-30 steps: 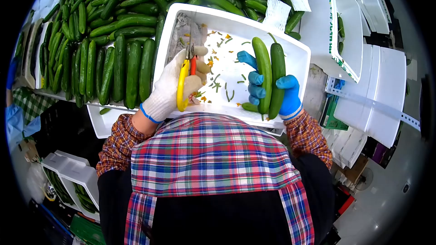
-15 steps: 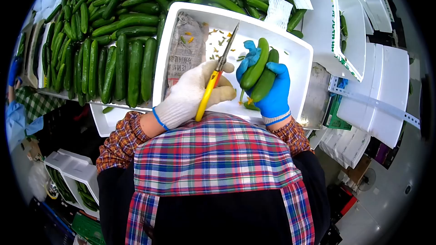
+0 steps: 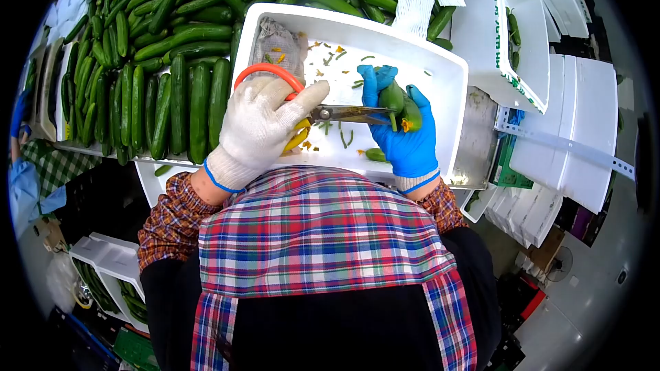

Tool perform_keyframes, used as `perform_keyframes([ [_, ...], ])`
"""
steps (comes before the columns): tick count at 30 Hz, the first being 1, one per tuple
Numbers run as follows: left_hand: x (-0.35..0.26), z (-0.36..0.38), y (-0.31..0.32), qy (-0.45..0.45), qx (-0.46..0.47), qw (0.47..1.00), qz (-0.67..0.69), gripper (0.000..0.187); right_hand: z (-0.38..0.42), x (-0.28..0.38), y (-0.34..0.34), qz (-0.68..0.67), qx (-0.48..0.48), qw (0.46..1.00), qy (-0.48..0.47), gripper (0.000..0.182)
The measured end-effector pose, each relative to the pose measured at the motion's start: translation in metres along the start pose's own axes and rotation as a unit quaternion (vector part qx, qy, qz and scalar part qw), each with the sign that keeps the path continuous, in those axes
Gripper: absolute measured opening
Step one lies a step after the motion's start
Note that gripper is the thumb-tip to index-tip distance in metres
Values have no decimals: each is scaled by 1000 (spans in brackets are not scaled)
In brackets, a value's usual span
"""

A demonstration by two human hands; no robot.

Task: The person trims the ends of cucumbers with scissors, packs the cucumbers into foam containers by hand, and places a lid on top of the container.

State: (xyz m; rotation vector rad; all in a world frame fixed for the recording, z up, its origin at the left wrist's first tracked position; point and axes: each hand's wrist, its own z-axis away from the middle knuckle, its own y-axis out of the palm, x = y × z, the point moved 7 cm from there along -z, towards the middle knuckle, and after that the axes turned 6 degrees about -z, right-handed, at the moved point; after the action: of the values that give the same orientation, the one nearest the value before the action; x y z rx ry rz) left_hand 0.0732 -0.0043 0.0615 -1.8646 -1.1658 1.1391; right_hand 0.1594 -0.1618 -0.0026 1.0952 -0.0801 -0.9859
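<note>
My left hand [image 3: 258, 127], in a white knit glove with a blue edge, is closed round the scissors [image 3: 347, 114], which have one red-orange and one yellow handle loop. Their blades point right and reach the stem end of a cucumber [image 3: 392, 98]. In a blue rubber-coated glove, my right hand [image 3: 412, 141] grips that cucumber and a second cucumber [image 3: 411, 115] side by side, ends toward me; an orange flower shows on one tip. Below both hands is a white foam box [image 3: 440, 62] with cut stems and flower bits on its floor. Another cucumber [image 3: 375, 155] lies near its front edge.
A big heap of cucumbers [image 3: 185, 34] covers the table behind and left. White foam net sleeves [image 3: 414, 12] lie at the back. Foam boxes [image 3: 564, 117] and a perforated metal strip [image 3: 564, 143] stand at right. Part of another person's sleeve [image 3: 24, 182] shows at far left.
My left hand has turned the scissors from pointing up and away to pointing right, at the cucumbers. My right hand has tilted the two cucumbers so their ends face me.
</note>
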Motion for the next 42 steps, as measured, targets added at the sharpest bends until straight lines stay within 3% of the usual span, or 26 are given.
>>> perform_keyframes([
  [3, -5, 1, 0, 2, -19, 1000, 6, 54, 1, 0, -4, -18, 19, 1000, 3, 54],
  [12, -2, 9, 16, -74, 105, 989, 77, 58, -3, 4, -2, 19, -14, 999, -33, 47],
  [13, 7, 14, 23, -207, 79, 931, 291, 59, -5, 5, -2, 19, -13, 999, -33, 47],
  [14, 13, 22, 35, -328, 48, 810, 484, 60, -6, 8, -2, 37, -2, 998, -51, 46],
  [16, 1, 6, 26, -302, 44, 828, 470, 62, -10, 11, -4, 81, -8, 992, -95, 43],
  [17, -7, -5, 18, -273, 39, 845, 458, 63, -12, 11, -7, 79, -8, 993, -91, 43],
  [18, -16, -15, 17, -272, 90, 857, 427, 62, -13, 11, -7, 132, 22, 988, -74, 43],
  [19, -23, -21, 13, -234, 54, 893, 381, 60, -15, 11, -7, 186, 52, 979, -59, 43],
  [21, -32, -27, 12, -174, 36, 939, 294, 55, -15, 12, -10, 300, 38, 942, -147, 47],
  [24, -36, -30, 9, -128, 12, 959, 251, 50, -10, 12, -7, 324, 23, 928, -186, 48],
  [26, -35, -26, 14, -127, 14, 959, 251, 48, -9, 7, -8, 251, 50, 954, -156, 46],
  [28, -39, -24, 8, -117, 1, 957, 265, 41, -5, 3, -8, 265, 47, 950, -158, 46],
  [32, -44, -28, 8, -124, 63, 960, 242, 34, -8, 3, -18, 314, 51, 933, -166, 47],
  [33, -42, -30, 9, -141, 57, 956, 250, 35, -8, 2, -19, 335, 36, 924, -179, 47],
  [34, -38, -31, 11, -157, 50, 952, 258, 36, -11, -3, -20, 282, 44, 948, -139, 46],
  [37, -15, -14, 31, -316, 46, 803, 504, 37, -16, -12, -24, 159, 64, 985, 12, 46],
  [38, -12, -11, 30, -325, 44, 779, 535, 35, -17, -11, -23, 157, 67, 985, 10, 46],
  [39, -10, -10, 28, -295, 37, 762, 575, 33, -16, -12, -23, 91, 38, 995, 16, 46],
  [40, -7, -7, 28, -308, 39, 779, 545, 33, -14, -14, -25, 26, 7, 999, 22, 47],
  [42, -8, -5, 23, -324, 40, 793, 515, 32, -12, -15, -22, 13, 14, 999, 33, 47],
])
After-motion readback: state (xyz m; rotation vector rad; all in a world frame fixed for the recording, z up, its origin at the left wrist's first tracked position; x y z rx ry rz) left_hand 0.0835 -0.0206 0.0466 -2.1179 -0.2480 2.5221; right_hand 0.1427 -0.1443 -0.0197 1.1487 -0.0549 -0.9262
